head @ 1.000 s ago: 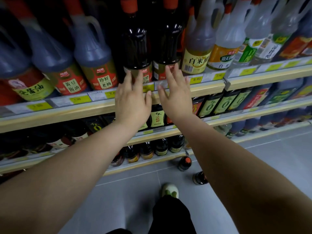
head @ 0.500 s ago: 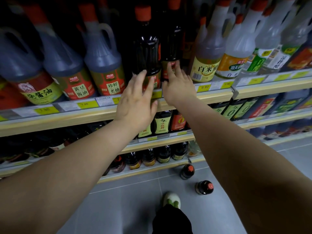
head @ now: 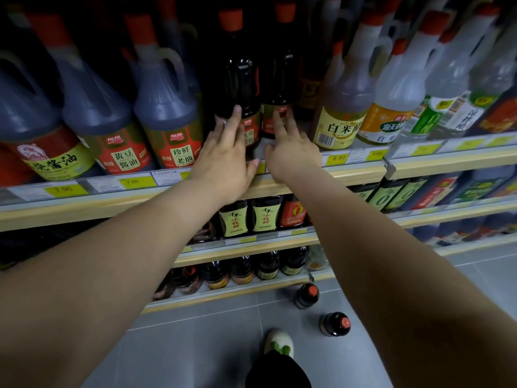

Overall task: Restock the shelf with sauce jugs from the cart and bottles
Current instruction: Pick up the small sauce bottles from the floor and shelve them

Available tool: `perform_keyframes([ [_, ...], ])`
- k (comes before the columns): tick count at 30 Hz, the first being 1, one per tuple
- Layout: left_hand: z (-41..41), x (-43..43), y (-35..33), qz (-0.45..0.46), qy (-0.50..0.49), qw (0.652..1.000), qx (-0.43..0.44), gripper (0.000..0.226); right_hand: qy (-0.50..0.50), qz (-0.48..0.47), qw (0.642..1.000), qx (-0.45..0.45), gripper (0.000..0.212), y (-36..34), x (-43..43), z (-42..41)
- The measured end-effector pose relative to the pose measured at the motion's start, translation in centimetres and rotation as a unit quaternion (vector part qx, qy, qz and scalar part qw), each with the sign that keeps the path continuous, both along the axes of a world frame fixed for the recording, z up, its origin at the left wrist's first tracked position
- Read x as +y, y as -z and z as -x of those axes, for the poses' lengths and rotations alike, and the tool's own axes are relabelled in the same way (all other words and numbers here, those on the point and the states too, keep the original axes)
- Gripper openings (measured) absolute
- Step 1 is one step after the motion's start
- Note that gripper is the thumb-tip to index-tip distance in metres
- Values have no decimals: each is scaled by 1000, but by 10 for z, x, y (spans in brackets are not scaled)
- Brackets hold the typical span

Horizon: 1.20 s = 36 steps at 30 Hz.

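Note:
Two tall dark sauce bottles with orange caps stand side by side on the upper shelf (head: 293, 182). My left hand (head: 226, 158) reaches up with straight fingers whose tips touch the label of the left bottle (head: 237, 79). My right hand (head: 291, 152) does the same at the right bottle (head: 281, 77), its fingers pressing the lower label. Neither hand grips anything. Dark soy jugs with handles (head: 167, 107) stand to the left of these bottles. Two more dark bottles (head: 306, 295) (head: 334, 323) stand on the grey floor below.
Pale vinegar jugs (head: 344, 107) fill the shelf to the right. Lower shelves hold rows of small dark bottles (head: 263, 217). Yellow price tags line the shelf edges. My shoe (head: 278, 343) is on the floor tiles by the two loose bottles.
Both hands have moved up and forward from the shelf edge until their fingertips reach the two dark bottles. My view has shifted closer to the shelf.

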<state>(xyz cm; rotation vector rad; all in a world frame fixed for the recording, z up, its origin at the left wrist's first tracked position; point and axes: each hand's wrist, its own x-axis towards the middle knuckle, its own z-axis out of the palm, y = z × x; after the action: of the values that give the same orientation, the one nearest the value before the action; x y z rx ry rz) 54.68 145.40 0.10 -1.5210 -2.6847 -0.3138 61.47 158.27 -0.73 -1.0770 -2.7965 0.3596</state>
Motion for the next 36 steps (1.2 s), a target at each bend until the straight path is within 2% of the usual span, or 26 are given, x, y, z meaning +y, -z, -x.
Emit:
perform_keyframes([
  [16, 21, 38, -15, -2, -74, 993, -87, 70, -8, 44, 998, -49, 75, -10, 10, 16],
  [26, 6, 6, -8, -32, -27, 996, -73, 57, -5, 89, 992, -95, 84, -16, 16, 28],
  [29, -2, -13, -8, -19, -8, 998, -64, 57, -9, 56, 996, -63, 79, -17, 7, 22],
  [33, -14, -44, -18, -20, 19, 999, -41, 56, -14, -5, 1000, 27, 60, -18, -25, -14],
  [36, -31, -71, -30, -25, 44, 998, -40, 57, -29, -9, 997, 66, 47, -27, -59, -53],
])
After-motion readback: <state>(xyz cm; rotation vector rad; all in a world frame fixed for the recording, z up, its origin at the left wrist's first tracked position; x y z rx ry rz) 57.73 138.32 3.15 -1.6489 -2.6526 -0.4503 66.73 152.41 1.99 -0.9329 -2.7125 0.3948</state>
